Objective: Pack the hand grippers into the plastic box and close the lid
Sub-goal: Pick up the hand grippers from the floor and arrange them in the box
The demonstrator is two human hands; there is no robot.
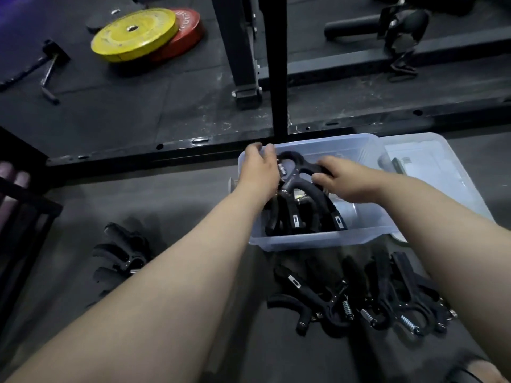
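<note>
Over the plastic box (pixel 318 239), right fingers (pixel 322 163) round a hand gripper (pixel 297 161); left fingers (pixel 255 147), hold unclear.

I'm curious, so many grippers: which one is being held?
The topmost hand gripper in the plastic box: the right hand grips its handle. Those in the floor pile lie untouched.

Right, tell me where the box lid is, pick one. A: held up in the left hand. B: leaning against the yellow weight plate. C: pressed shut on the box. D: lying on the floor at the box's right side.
D: the lid lies flat on the floor at the right of the plastic box, which stands open with hand grippers in it.
</note>
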